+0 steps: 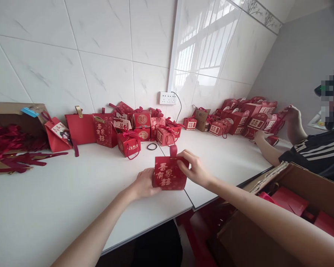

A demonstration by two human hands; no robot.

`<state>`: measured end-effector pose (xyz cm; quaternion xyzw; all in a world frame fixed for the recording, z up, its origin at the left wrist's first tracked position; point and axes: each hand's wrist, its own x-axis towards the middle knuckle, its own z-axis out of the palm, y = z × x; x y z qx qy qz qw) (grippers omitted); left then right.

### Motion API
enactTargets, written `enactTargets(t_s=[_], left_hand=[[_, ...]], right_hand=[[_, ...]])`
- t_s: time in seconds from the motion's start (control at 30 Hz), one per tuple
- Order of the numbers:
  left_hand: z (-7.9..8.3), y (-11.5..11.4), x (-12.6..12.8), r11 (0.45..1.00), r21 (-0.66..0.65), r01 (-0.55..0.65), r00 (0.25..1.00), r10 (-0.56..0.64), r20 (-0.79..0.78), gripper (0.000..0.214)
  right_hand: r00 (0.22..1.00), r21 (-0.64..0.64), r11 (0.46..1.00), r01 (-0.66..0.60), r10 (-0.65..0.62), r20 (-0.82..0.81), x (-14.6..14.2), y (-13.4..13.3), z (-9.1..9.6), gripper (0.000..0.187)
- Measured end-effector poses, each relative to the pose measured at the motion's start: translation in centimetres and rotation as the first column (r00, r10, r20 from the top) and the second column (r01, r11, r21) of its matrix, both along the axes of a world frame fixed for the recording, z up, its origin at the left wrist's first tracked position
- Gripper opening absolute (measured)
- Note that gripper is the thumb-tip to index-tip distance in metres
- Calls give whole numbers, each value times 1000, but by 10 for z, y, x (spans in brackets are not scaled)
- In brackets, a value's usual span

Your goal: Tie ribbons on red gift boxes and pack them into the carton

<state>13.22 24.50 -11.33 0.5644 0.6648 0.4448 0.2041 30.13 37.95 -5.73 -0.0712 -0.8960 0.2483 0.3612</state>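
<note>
A red gift box [169, 174] with pale gold characters and a dark red ribbon loop [173, 151] on top stands upright on the white table [108, 200], near its front edge. My left hand [144, 182] grips its left side, with the fingertips partly hidden behind the box. At the top right corner, my right hand [193, 167] pinches the box, its thumb on the front and fingers over the upper edge. A dark elastic ring [151, 146] lies on the table behind the box.
Finished-looking red gift boxes [130, 142] line the wall. Left is a carton [16, 107] of red ribbons [19, 161]. To the right, a co-worker's hand [261, 137] touches more stacked boxes [236, 118]. An open carton [267, 215] of red boxes stands under my right arm.
</note>
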Motion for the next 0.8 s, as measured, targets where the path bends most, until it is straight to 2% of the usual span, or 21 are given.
enactTargets(t_s=[0.07,0.1,0.17,0.23,0.27,0.3,0.37,0.43,0.5,0.67,0.8], left_hand=[[9,-2,-7,998,-43,55,997,-57,-54,47],[14,-3,-9,999,-7,53,998,-54,-34,50],[26,-2,-10,982,184,-45,998,38,40,46],[39,2,-4,908,389,-158,987,150,51,32],[46,5,1,874,457,-167,983,183,9,25],[51,8,5,863,487,-131,980,188,-69,19],[61,14,14,892,450,-24,956,153,-252,9],[65,19,20,927,376,16,935,119,-333,5],[65,21,22,938,346,-7,949,115,-294,10],[60,22,21,922,381,-66,979,134,-155,16],[60,23,19,927,363,-93,986,136,-97,18]], right_hand=[[999,-4,1000,2,-1,48,-3,0,-1,14],[999,-20,1000,13,-12,52,-4,0,-2,14],[998,-43,999,24,-21,51,-7,1,-3,14],[999,-57,998,17,-15,43,-8,2,-3,14],[999,-62,998,8,-5,37,-8,2,-3,13],[1000,-66,998,-3,5,31,-8,2,-3,13],[1000,-69,997,-19,20,19,-8,1,-2,13],[1000,-71,997,-22,23,7,-8,-1,-1,12],[1000,-86,996,-17,17,3,-9,-2,0,11],[1000,-141,990,-1,1,-4,-12,-2,0,16],[1000,-138,990,-17,15,-15,-14,-2,0,19]])
